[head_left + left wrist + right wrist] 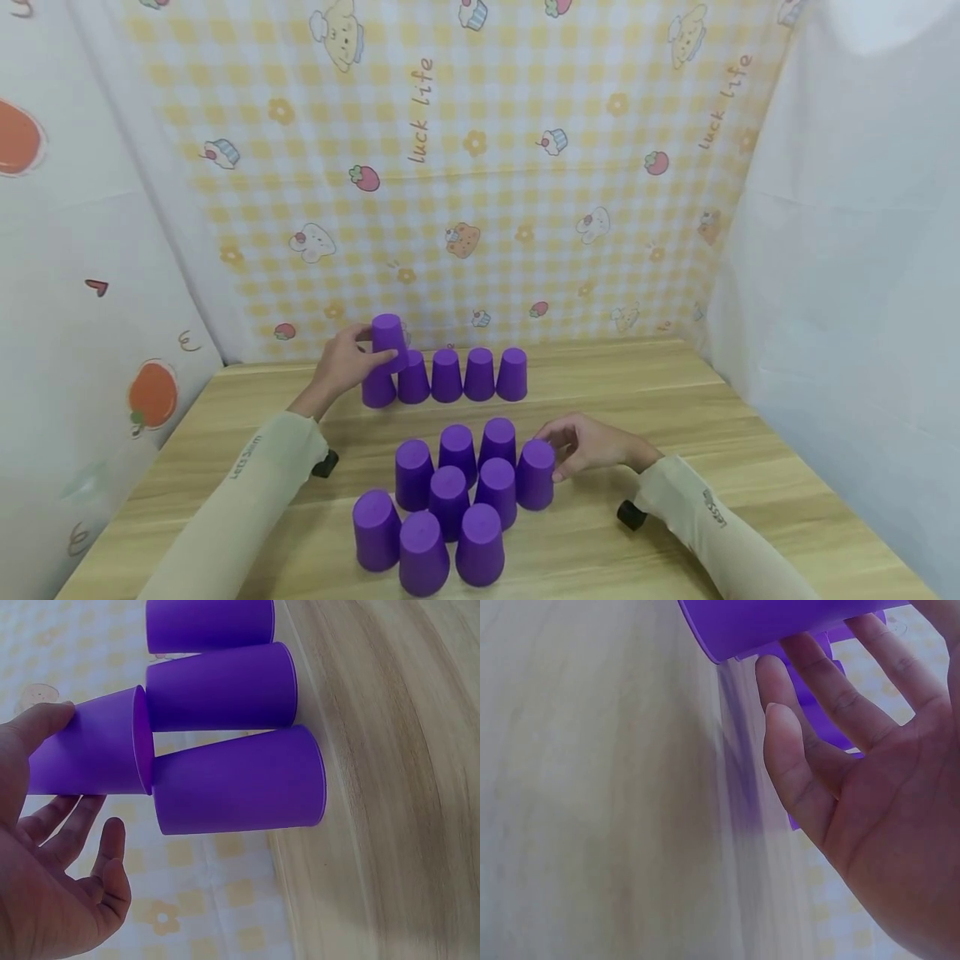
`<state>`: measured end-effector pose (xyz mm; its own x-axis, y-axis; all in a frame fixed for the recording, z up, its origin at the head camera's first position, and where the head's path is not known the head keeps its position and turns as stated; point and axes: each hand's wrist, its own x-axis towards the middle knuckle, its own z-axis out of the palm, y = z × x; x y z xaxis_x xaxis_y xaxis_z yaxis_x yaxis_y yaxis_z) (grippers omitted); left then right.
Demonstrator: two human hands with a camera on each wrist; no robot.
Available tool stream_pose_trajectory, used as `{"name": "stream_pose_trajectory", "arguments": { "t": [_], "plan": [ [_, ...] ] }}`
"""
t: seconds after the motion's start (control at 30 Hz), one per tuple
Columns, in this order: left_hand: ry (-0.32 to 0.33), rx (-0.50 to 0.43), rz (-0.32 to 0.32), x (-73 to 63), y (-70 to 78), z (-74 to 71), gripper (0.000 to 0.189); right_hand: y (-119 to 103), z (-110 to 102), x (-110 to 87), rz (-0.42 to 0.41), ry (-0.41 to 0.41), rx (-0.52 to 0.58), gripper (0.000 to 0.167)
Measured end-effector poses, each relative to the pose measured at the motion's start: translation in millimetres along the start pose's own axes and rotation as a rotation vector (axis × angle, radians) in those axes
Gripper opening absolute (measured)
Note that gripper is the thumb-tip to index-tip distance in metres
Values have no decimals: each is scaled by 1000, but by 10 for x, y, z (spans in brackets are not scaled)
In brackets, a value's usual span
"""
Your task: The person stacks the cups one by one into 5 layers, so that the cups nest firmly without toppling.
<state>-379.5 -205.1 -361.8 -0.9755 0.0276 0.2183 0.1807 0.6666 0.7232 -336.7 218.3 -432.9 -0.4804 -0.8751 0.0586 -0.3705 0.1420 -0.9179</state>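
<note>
Thumb and fingers of my left hand (348, 360) grip an upside-down purple cup (387, 337) over the left end of the back row. In the left wrist view, the rim of the held cup (90, 746) meets the base of an end cup (240, 784); whether it bears weight there I cannot tell. My right hand (592, 442) holds the rightmost cup (536, 477) of the front cluster, thumb on the near side and fingers behind. That cup (780, 622) shows at the top of the right wrist view, little finger and ring finger partly curled below it.
Several upside-down purple cups stand in a row near the table's back edge, including a right end cup (512, 375). In front, more upside-down cups stand close together, such as a near cup (423, 554). Behind the wooden table (637, 383) hangs a checked cloth (480, 192).
</note>
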Motion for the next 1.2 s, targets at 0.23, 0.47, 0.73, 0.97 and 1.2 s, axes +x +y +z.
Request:
{"name": "stream_pose_trajectory", "arguments": {
  "t": [0.23,0.47,0.73,0.97,1.2],
  "plan": [
    [1,9,12,34,-20,6,69,33,-5,4,31,13,6,44],
    [-18,13,9,70,-18,6,72,33,-4,-1,29,11,-7,44],
    [-18,9,9,81,-30,20,70,55,-3,1,2,7,-12,45],
    [-4,46,-10,-34,-28,14,82,33,37,6,-32,-25,24,46],
    [22,14,-6,-171,-44,-28,84,51,49,28,-38,-31,13,47]
  ]
}}
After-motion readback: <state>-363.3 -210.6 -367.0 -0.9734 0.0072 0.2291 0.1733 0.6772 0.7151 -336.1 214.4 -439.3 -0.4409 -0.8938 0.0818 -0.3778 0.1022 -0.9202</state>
